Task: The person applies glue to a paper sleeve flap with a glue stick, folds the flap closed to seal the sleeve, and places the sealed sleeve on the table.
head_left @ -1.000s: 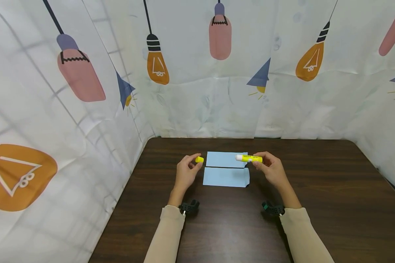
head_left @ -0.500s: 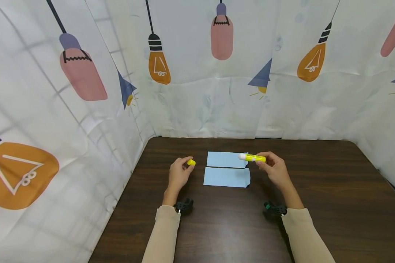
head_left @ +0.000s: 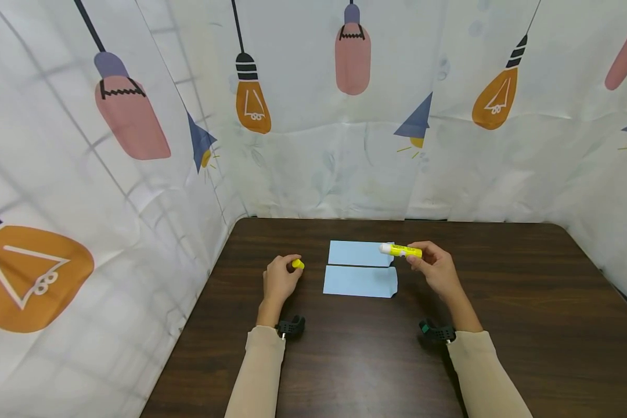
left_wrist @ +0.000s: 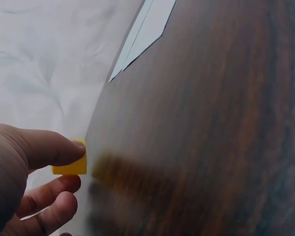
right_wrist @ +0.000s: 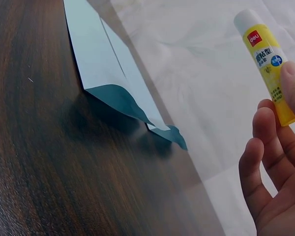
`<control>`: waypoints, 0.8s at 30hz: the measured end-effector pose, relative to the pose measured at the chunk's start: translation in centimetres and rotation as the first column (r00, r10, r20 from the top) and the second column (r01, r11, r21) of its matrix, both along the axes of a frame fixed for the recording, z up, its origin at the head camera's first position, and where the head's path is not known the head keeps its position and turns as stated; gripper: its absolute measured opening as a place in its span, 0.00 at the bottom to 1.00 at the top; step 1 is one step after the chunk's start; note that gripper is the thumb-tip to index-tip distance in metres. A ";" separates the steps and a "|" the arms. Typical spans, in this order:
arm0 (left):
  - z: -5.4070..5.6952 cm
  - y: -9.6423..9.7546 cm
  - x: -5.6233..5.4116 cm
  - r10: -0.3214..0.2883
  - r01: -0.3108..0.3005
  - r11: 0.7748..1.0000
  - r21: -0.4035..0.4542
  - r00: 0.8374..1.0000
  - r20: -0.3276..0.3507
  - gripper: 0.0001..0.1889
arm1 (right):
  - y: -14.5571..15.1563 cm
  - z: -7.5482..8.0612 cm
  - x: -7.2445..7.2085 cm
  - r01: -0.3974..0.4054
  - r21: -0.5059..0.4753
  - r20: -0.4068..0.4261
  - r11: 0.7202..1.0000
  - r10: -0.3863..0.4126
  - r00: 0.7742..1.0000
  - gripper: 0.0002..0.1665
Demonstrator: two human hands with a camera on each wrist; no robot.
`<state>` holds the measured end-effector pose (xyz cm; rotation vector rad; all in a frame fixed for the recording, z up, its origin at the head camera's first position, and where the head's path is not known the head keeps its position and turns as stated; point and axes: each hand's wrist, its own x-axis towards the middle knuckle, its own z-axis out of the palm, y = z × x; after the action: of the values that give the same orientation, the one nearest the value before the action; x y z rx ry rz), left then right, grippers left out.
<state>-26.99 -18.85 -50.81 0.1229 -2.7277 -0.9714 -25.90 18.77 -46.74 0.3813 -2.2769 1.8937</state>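
My left hand [head_left: 279, 280] pinches a small yellow glue-stick cap [head_left: 298, 264] between thumb and fingers, low over the table's left side. In the left wrist view the cap [left_wrist: 70, 168] is just above its blurred reflection on the wood. My right hand [head_left: 439, 271] holds the uncapped yellow glue stick [head_left: 401, 251] by its base, the white end pointing left. A red brand mark shows on the glue stick [right_wrist: 264, 61] in the right wrist view. Two light blue paper strips lie side by side between the hands, the far strip [head_left: 355, 253] partly under the glue stick in this view, the near strip [head_left: 359, 281] fully visible.
The right ends of both strips curl up off the dark wooden table [head_left: 366, 360]. A white curtain [head_left: 313, 168] with printed lamps hangs behind the table and along its left side. Black straps with wrist cameras sit on both wrists.
My left hand has moved left and then down toward the table with the cap, away from the paper strips. The right hand with the glue stick has shifted slightly right.
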 end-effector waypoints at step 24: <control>-0.5 -0.6 -0.1 0.039 -0.038 0.999 -0.021 0.998 0.058 0.16 | 0.7 -3.0 -1.8 -0.005 0.006 -0.025 1.000 0.005 1.000 0.19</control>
<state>-27.09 -19.47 -51.30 0.2023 -2.7759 -0.9445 -27.72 19.51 -49.74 0.4095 -2.2681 1.8742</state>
